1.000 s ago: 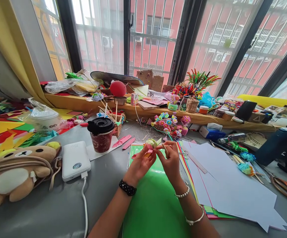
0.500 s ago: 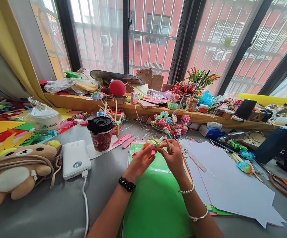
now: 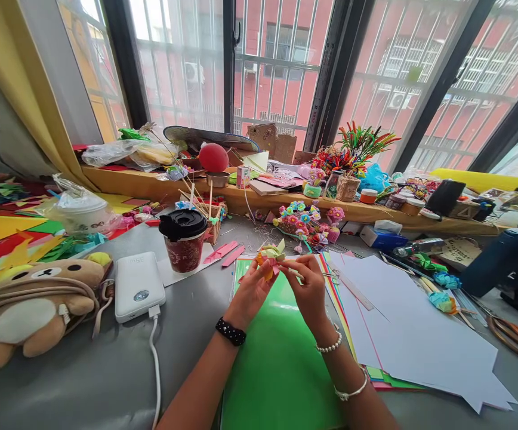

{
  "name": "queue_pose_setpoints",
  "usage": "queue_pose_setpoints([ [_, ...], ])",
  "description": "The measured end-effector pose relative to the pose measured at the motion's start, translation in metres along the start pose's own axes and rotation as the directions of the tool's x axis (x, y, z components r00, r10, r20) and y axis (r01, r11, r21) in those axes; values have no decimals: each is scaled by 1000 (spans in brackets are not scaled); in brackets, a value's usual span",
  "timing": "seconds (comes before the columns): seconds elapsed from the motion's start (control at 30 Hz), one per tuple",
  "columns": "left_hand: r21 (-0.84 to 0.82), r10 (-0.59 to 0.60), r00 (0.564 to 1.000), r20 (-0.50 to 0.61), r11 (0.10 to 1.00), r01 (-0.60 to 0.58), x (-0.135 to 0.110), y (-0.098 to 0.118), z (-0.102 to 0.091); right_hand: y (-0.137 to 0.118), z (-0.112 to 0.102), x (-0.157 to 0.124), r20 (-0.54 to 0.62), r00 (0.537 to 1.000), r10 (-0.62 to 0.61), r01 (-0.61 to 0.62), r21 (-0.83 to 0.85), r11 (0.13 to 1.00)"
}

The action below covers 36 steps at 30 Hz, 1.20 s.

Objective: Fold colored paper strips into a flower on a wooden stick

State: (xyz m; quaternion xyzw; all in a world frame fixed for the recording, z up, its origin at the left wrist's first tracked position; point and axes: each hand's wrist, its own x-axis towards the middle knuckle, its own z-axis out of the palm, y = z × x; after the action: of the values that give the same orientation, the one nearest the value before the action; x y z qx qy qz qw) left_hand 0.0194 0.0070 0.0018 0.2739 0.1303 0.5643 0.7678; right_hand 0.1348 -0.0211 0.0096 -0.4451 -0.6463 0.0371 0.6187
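Both my hands are raised over a green paper sheet [image 3: 277, 364] on the grey table. My left hand [image 3: 250, 291] pinches a small folded paper flower [image 3: 270, 257] of yellow, orange and pink strips from the left and below. My right hand [image 3: 307, 286] is closed on the flower's right side, fingertips pressed to it, with a thin stick-like piece between the fingers. A black beaded band sits on my left wrist and pearl bracelets on my right.
A lidded paper cup [image 3: 183, 239] and a white power bank [image 3: 139, 287] with its cable stand at left, beside a plush bear [image 3: 30, 304]. White and coloured sheets [image 3: 411, 334] lie at right. Paper flowers [image 3: 306, 221] and clutter line the window ledge.
The paper flower has been turned a little and lifted slightly between my fingers. Both hands stay close together over the green sheet.
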Motion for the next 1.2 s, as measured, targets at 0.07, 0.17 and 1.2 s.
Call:
queue_pose_setpoints([
  [0.07, 5, -10, 1000, 14, 1000, 10, 0, -1, -1, 0, 2, 0, 7, 999, 42, -42, 37, 998],
  [0.17, -12, -45, 999, 28, 999, 45, 0, -2, -2, -1, 3, 1, 1, 994, 111, -111, 91, 990],
  [1.2, 139, 2, 997, 83, 990, -13, -5, 2, 4, -7, -3, 4, 13, 983, 185, -185, 62, 981],
])
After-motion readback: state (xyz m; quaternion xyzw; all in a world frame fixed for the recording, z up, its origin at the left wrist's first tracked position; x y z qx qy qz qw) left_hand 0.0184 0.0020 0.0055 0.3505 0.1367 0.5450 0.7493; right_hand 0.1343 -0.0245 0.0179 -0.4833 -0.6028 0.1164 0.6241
